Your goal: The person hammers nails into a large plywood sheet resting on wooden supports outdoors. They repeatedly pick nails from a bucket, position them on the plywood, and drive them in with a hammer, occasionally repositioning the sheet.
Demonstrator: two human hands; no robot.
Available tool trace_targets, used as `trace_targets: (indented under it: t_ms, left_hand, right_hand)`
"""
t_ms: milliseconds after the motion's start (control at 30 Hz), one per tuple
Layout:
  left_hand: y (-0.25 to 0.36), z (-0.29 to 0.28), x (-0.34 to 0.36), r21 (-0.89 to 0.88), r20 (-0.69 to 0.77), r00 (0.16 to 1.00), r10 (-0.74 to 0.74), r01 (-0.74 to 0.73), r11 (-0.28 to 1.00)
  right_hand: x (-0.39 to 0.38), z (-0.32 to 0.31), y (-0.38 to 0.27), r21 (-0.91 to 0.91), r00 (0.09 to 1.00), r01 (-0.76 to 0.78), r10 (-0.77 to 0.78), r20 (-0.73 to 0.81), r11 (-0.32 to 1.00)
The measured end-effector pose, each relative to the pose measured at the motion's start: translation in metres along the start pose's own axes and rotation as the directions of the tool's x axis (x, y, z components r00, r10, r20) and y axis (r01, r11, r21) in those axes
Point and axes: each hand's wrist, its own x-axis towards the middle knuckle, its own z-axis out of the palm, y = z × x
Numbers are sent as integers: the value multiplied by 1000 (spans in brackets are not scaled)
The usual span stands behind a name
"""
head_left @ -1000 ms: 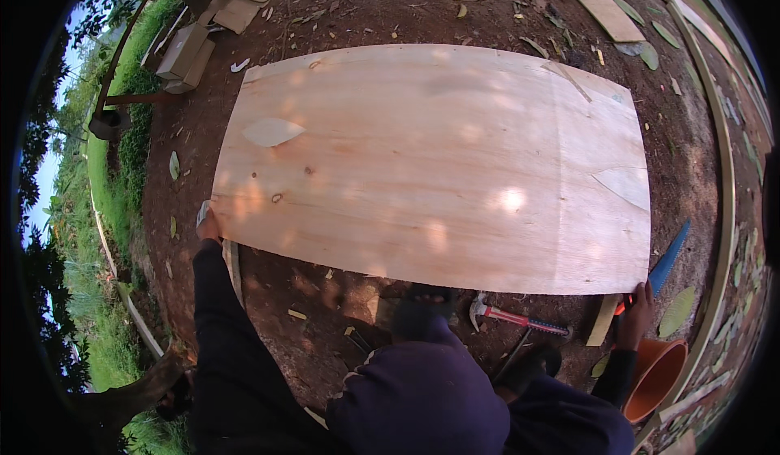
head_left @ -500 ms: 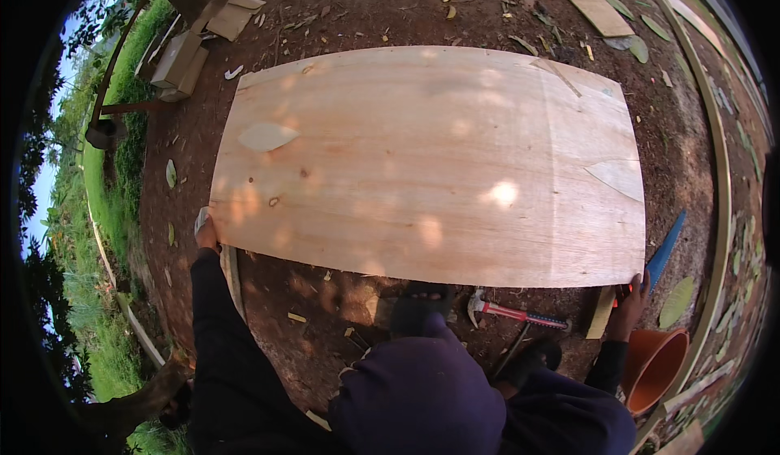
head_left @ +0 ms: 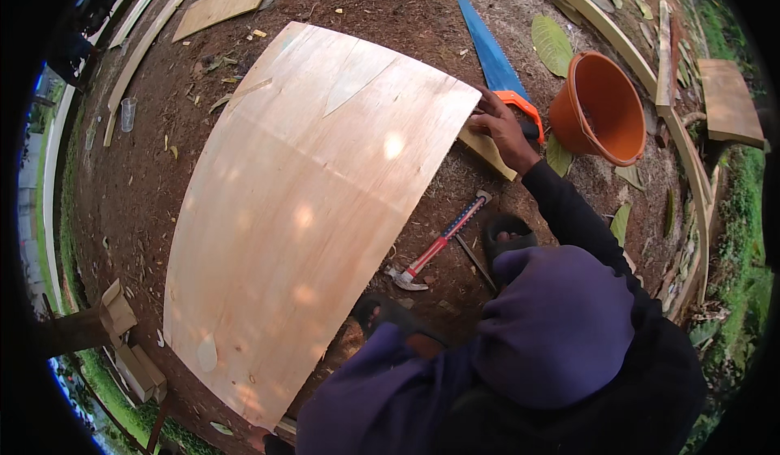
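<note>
A large pale plywood sheet lies in front of me, slanting from lower left to upper right, with leaf-shaped pale patches and sun spots on its face. My right hand grips its near right corner, fingers bent at the edge. Beneath that corner shows a short wooden block. Just past my right hand lies a handsaw with a blue blade and an orange and black handle. At the sheet's near left corner only a sliver of my left hand shows against the edge; most of its fingers are hidden.
A claw hammer with a red and blue handle rests on the soil by my sandalled feet. An orange bucket stands to the right. Long timber strips, a board, a plastic cup and cardboard lie around.
My view has swung to the right, so the sheet now appears slanted and my left hand sits at the lower rim. Both hands stay at the same corners.
</note>
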Motion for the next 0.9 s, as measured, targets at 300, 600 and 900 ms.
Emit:
trace_targets:
  t_ms: [300,600,900]
  left_hand:
    - [245,-75,-187,0,-94,418,904,-908,419]
    - [298,-90,-541,-229,-47,-495,867,-840,-492]
    - [270,-59,-585,-75,-46,-595,803,-799,-597]
  right_hand:
    - [0,-17,35,-98,987,160,-161,-6,982]
    - [16,-36,15,-59,994,-78,82,71,995]
    - [56,-49,-8,-187,877,-142,211,431,972]
